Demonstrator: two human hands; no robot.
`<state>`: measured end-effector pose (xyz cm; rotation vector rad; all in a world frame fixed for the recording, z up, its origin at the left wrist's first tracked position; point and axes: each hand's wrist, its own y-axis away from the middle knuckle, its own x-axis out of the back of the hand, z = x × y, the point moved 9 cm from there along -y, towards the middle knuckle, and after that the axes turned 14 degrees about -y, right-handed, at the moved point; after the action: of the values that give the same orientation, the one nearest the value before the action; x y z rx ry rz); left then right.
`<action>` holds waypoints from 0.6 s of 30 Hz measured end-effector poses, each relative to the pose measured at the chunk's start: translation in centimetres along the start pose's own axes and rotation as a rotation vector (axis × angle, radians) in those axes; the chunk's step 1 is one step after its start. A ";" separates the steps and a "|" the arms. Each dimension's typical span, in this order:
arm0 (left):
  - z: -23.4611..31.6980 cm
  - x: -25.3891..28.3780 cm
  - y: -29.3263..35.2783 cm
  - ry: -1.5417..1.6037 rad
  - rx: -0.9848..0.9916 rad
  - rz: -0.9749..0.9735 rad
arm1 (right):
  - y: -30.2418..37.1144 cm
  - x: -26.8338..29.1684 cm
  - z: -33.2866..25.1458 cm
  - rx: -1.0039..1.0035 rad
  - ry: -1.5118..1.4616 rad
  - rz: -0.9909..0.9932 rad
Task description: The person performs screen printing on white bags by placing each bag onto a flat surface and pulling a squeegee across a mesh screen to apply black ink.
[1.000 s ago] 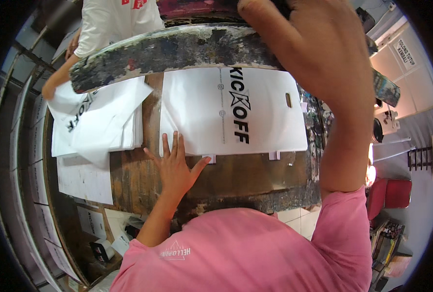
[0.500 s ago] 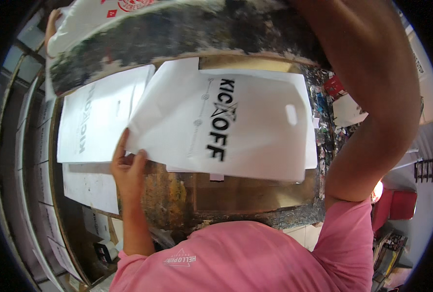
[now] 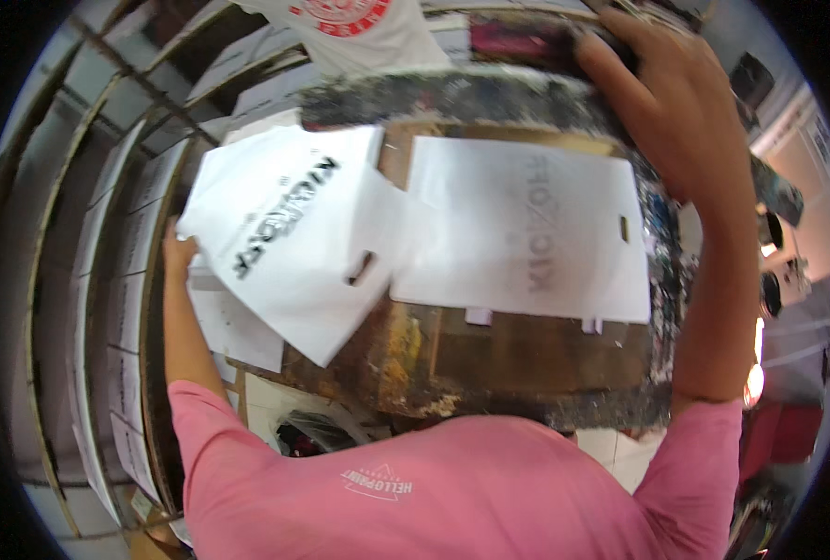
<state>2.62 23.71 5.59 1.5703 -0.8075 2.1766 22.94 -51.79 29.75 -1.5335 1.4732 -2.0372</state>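
Note:
My left hand [image 3: 180,247] pinches the left edge of a white bag [image 3: 340,215] with bold black print and a cut-out handle slot. Slightly blurred, the bag slants over the left side of the work board. Flat on the board to the right lies another white bag [image 3: 471,224], its lettering faint and grey, with a handle slot near its right edge. At the upper right my right hand [image 3: 662,93] is closed round the paint-stained screen frame [image 3: 471,98], which is raised along the far side. Some of its fingertips are hidden.
The worn board [image 3: 406,373] has dark stained edges and small pale tabs beside the flat bag. White sheets [image 3: 247,327] lie beneath the slanting bag. Racks of shelves [image 3: 126,280] stand at left. Across the board is a person in a white printed shirt [image 3: 378,47].
My left hand has carried the printed bag leftward, baring the faintly lettered bag. My right hand has come into view at the frame. The whole view has shifted.

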 end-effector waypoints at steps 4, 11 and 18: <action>19.8 0.5 8.5 -0.089 -0.353 0.358 | -1.3 -3.0 1.2 -0.397 -0.097 -0.289; 49.2 -6.9 50.2 0.352 -1.509 -0.261 | -1.2 -0.9 1.5 -0.332 -0.020 -0.256; 55.4 -12.8 57.9 0.436 -1.544 -0.066 | -0.7 -0.5 -0.8 -0.476 -0.073 -0.511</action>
<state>15.34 -55.22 -8.14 0.2944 -1.5853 1.0258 22.81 -50.68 30.06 -2.3511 1.7665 -1.9152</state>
